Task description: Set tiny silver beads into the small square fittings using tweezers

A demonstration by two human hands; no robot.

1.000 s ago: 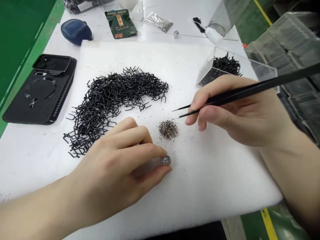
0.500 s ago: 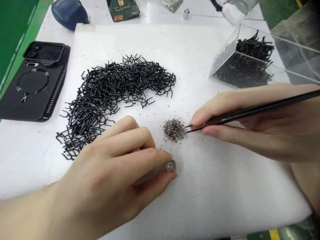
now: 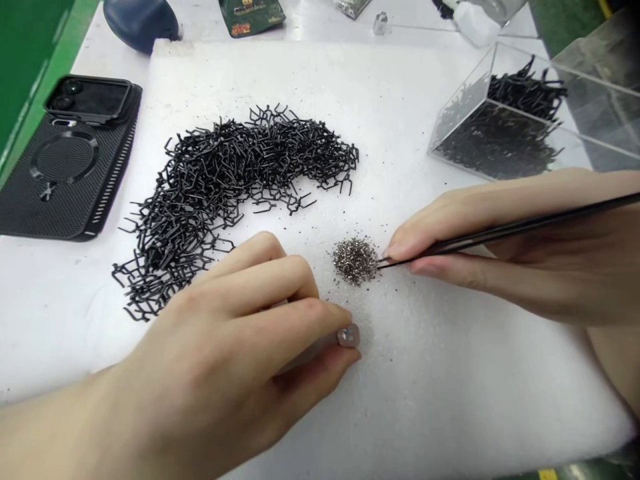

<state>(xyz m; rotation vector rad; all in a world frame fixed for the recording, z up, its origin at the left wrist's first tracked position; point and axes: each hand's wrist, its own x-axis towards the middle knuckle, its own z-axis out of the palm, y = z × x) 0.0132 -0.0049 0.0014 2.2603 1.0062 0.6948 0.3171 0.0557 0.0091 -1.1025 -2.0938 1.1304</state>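
Observation:
My right hand (image 3: 500, 247) grips black tweezers (image 3: 500, 230), whose tips touch the right edge of a small pile of tiny metallic pieces (image 3: 355, 261). The tips look close together; whether a piece lies between them is too small to tell. Below and left of that pile, my left hand (image 3: 250, 333) pinches a small clear, greyish object (image 3: 349, 335) between thumb and forefinger, its far part hidden by the fingers. A curved heap of black bent wire pieces (image 3: 215, 167) lies on the white foam sheet (image 3: 450, 393), beyond my left hand.
A clear box (image 3: 493, 113) holding black pieces lies at the right, behind my right hand. At the left is a black phone (image 3: 65, 160). A dark blue object (image 3: 141, 23), a green packet (image 3: 253, 15) and a small metal part (image 3: 380, 24) stand along the back.
The tweezers' tips are closer together at the pile's edge. The whole view has shifted slightly; my left hand keeps its pinch on the small clear object.

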